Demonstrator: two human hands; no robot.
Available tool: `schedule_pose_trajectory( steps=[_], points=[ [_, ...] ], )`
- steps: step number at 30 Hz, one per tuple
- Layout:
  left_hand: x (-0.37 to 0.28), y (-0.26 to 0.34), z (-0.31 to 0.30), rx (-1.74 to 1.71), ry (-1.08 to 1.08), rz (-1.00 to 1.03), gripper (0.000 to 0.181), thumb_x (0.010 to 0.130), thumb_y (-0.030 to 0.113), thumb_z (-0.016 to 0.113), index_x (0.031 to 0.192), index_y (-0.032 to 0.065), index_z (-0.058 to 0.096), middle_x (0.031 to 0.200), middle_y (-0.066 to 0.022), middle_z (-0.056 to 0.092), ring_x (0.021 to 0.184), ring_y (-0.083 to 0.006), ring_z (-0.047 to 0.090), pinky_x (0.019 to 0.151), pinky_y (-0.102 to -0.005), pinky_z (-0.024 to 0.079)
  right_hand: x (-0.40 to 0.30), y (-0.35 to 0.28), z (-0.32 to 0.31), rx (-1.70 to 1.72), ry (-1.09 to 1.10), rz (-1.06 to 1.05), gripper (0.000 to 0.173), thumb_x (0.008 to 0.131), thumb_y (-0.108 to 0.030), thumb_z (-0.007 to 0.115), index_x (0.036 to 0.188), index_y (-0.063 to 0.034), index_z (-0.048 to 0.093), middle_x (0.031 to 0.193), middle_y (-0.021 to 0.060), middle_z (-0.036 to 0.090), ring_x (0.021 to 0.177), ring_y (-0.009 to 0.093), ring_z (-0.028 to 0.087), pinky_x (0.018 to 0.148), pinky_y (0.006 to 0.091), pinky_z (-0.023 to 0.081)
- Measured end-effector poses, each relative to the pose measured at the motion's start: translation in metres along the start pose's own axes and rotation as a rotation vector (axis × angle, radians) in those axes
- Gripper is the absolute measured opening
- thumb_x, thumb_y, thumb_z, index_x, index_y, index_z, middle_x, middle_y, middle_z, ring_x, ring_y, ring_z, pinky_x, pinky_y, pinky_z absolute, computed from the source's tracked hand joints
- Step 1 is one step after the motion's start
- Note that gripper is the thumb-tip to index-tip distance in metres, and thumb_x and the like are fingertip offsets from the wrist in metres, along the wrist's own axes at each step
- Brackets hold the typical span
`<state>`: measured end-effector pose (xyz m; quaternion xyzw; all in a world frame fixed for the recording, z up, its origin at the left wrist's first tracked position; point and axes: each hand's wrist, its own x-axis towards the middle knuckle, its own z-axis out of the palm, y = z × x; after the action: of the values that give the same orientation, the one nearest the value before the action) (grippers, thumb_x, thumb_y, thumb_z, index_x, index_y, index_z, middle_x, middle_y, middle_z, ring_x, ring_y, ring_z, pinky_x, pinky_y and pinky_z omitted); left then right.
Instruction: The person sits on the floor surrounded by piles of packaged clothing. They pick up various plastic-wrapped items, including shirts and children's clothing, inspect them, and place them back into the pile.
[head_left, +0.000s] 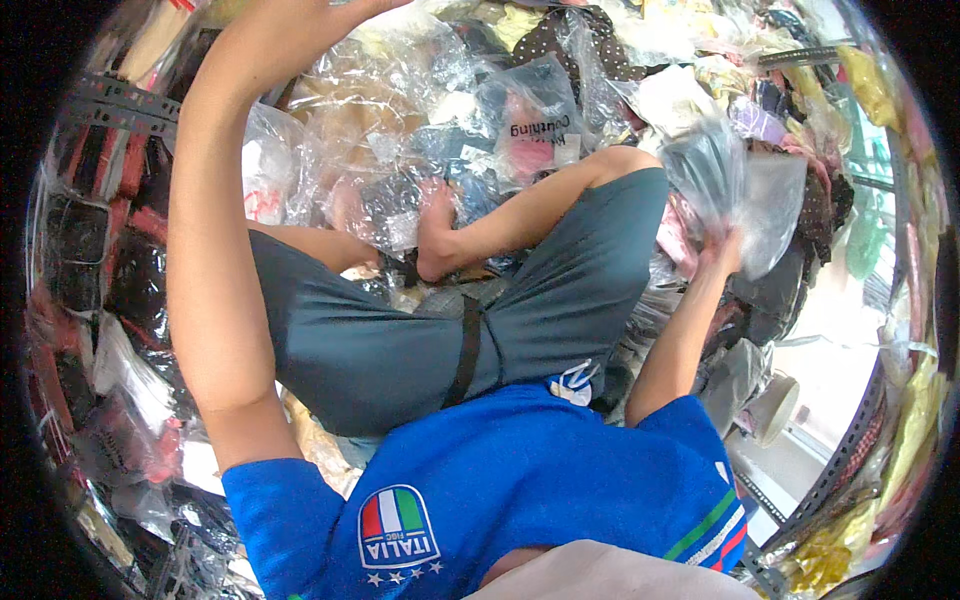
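Note:
My left arm reaches up the left side to the top edge. Only part of my left hand (330, 13) shows there, its fingers cut off by the frame, so what it holds cannot be seen. At the right, beside my raised knee, my right hand (721, 249) grips clear plastic bags (772, 202), blurred by motion. A pile of plastic-wrapped items lies before my bare feet. In it are a clear bag with black writing (536, 112) and pink contents, and a dark polka-dot cloth (540, 41).
Black perforated metal rails (124, 105) run along the left, with more at the right. Dark packaged goods (79, 232) crowd the left side. A grey plastic bag (739, 382) and a pale round container (778, 409) sit low at the right. Yellow packages (866, 86) line the far right.

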<state>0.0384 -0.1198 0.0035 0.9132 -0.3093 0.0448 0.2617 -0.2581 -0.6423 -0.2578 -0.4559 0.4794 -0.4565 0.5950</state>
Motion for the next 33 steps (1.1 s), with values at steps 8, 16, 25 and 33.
schedule_pose_trajectory(
  steps=[8, 16, 25, 33],
  points=[
    [-0.005, 0.003, -0.003, 0.199, -0.298, -0.121, 0.056, 0.085, 0.035, 0.067, 0.128, 0.0022, 0.054, 0.119, -0.0185, 0.062, 0.105, -0.0285, 0.063, 0.089, -0.0376, 0.050, -0.101, -0.058, 0.043, -0.735, -0.399, 0.036, 0.039, 0.093, -0.035, 0.061, 0.094, 0.0037, 0.067, 0.085, 0.0113, 0.068, 0.085, 0.019, 0.065, 0.080, 0.0305, 0.051],
    [0.007, -0.013, 0.010, 0.190, -0.542, -0.124, 0.055, 0.087, 0.041, 0.062, 0.126, 0.0019, 0.056, 0.119, -0.0195, 0.062, 0.106, -0.0316, 0.062, 0.089, -0.0375, 0.049, -0.160, 0.008, 0.302, -1.421, -1.621, -0.772, 0.027, 0.090, -0.024, 0.061, 0.106, -0.0022, 0.068, 0.089, 0.0117, 0.071, 0.079, 0.019, 0.067, 0.070, 0.0294, 0.050],
    [0.017, -0.033, 0.023, 0.153, -0.699, -0.086, 0.057, 0.087, 0.045, 0.060, 0.128, 0.0059, 0.055, 0.121, -0.0198, 0.060, 0.112, -0.0339, 0.058, 0.094, -0.0395, 0.046, -0.174, 0.229, 0.269, -2.181, -1.969, -0.761, 0.041, 0.083, -0.010, 0.060, 0.124, -0.0119, 0.056, 0.104, 0.0161, 0.068, 0.091, 0.029, 0.067, 0.073, 0.0437, 0.055],
    [0.021, -0.042, 0.016, 0.170, -0.730, -0.164, 0.059, 0.085, 0.047, 0.060, 0.129, 0.0073, 0.055, 0.123, -0.0186, 0.060, 0.112, -0.0342, 0.058, 0.095, -0.0398, 0.046, -0.197, 0.218, 0.280, -2.088, -1.899, -1.253, 0.024, 0.081, -0.018, 0.064, 0.102, -0.0095, 0.070, 0.101, 0.0110, 0.070, 0.096, 0.029, 0.067, 0.078, 0.0403, 0.054]
  ],
)
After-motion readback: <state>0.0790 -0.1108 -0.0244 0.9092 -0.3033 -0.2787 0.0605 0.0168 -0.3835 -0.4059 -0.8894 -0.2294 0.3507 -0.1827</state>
